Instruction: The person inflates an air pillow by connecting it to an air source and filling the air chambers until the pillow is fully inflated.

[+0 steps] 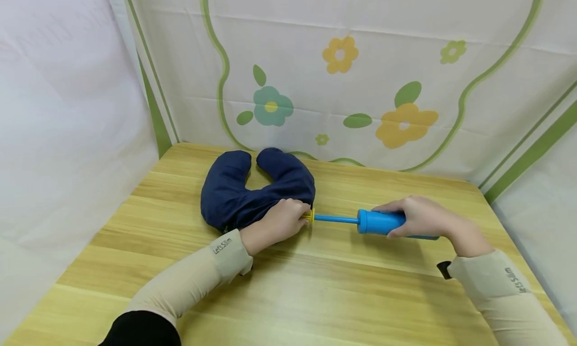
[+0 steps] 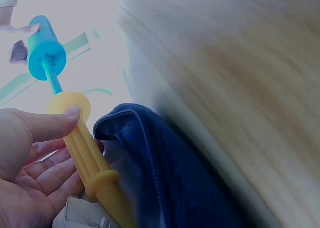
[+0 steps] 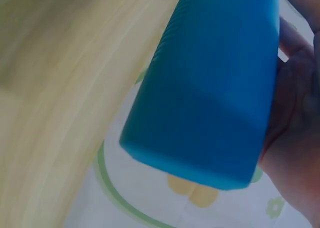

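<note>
A navy U-shaped neck pillow (image 1: 225, 196) lies at the back left of the table, its opening toward the wall. At its right end my left hand (image 1: 283, 219) pinches the ribbed yellow end piece (image 2: 86, 150) of a hand pump, thumb near the flange. A thin blue rod (image 1: 335, 219) links that piece to the blue pump barrel (image 1: 378, 222). My right hand (image 1: 423, 218) grips the barrel from above. In the left wrist view, the yellow tip runs beside the pillow's stitched fabric edge (image 2: 142, 133); a pale piece (image 2: 82, 213) partly hides where it ends.
The wooden table (image 1: 315, 296) extends in front of both arms. A white cloth backdrop (image 1: 297, 50) with printed flowers stands along the back edge, and white sheets (image 1: 67, 110) hang at the sides.
</note>
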`<action>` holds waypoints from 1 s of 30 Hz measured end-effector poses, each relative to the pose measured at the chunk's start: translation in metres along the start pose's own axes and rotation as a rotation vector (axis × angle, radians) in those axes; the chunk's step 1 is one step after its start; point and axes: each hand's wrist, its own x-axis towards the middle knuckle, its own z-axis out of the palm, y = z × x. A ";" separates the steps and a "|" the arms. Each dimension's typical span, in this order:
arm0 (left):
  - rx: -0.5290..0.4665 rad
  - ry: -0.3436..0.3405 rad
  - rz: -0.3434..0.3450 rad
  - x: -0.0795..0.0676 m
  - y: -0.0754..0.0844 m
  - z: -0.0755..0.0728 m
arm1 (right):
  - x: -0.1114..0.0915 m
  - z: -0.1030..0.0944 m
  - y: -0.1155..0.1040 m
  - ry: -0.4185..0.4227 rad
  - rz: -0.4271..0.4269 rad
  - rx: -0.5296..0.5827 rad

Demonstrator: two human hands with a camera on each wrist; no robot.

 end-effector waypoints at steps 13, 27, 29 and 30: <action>0.009 0.019 0.029 0.000 0.000 0.003 | 0.038 0.021 -0.012 -0.120 -0.085 0.136; 0.032 0.013 0.041 0.000 0.001 0.004 | 0.074 0.037 -0.036 -0.158 -0.163 0.119; 0.034 0.008 0.043 0.001 0.001 0.004 | 0.072 0.037 -0.034 -0.156 -0.158 0.130; 0.032 0.008 0.044 0.001 0.001 0.004 | 0.070 0.036 -0.033 -0.157 -0.153 0.133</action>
